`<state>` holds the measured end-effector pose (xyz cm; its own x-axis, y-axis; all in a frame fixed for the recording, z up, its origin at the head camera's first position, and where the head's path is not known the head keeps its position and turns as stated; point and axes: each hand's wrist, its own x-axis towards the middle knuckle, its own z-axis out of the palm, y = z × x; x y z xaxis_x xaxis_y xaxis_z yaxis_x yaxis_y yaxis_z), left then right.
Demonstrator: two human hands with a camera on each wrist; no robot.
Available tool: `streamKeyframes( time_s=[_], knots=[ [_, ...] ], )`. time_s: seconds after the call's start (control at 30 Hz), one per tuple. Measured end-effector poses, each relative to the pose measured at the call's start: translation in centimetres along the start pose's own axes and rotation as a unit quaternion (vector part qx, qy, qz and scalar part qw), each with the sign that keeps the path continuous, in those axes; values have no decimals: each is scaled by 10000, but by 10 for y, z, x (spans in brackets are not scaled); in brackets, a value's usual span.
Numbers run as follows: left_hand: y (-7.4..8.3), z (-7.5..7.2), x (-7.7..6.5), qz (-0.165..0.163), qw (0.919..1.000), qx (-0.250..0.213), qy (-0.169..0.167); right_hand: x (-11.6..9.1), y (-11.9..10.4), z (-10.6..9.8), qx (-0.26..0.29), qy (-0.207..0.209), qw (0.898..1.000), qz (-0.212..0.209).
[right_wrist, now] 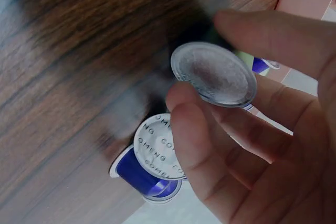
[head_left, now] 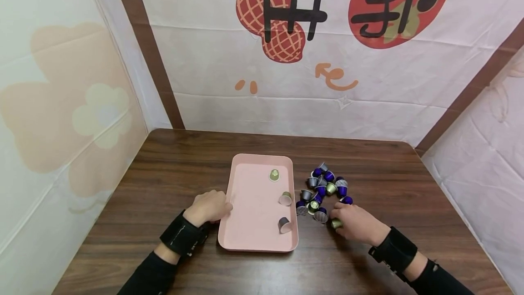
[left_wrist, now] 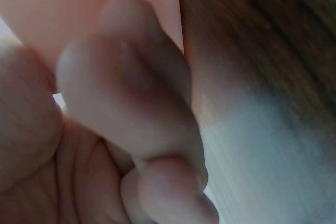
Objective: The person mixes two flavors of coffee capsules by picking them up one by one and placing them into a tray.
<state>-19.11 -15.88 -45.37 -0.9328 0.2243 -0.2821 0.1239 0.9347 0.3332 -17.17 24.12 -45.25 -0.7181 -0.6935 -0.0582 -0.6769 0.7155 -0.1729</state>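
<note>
My right hand (head_left: pixel 356 222) pinches a green coffee capsule (head_left: pixel 336 223) at the near right of a loose pile of capsules (head_left: pixel 321 190). In the right wrist view, its silver lid (right_wrist: pixel 214 74) shows between thumb and fingers. My left hand (head_left: pixel 208 207) grips the left rim of a pink tray (head_left: pixel 254 204), fingers curled at the edge. Along the tray's right side are a green capsule (head_left: pixel 274 175) standing lid down, a greenish one (head_left: pixel 285 198) on its side and a dark grey one (head_left: pixel 284 225), also tipped over.
The pile mixes blue, grey and green capsules, close to the tray's right wall. Blue capsules (right_wrist: pixel 142 174) lie beside the right fingers. Everything rests on a dark wooden table (head_left: pixel 184 167), with printed cloth (head_left: pixel 204 113) hanging behind it and at both sides.
</note>
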Motion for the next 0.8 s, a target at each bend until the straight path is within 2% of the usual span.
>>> streamKeyframes(
  time_s=[0.13,0.37,0.8],
  knots=[
    [0,0,0,36,10000,1,41,0,-3,-2,50,-14,10000,20],
    [0,0,1,47,10000,26,80,3,-17,-18,259,149,9995,-47],
    [1,-1,0,7,9999,108,63,29,-63,-43,-13,485,9961,-735]
  ],
)
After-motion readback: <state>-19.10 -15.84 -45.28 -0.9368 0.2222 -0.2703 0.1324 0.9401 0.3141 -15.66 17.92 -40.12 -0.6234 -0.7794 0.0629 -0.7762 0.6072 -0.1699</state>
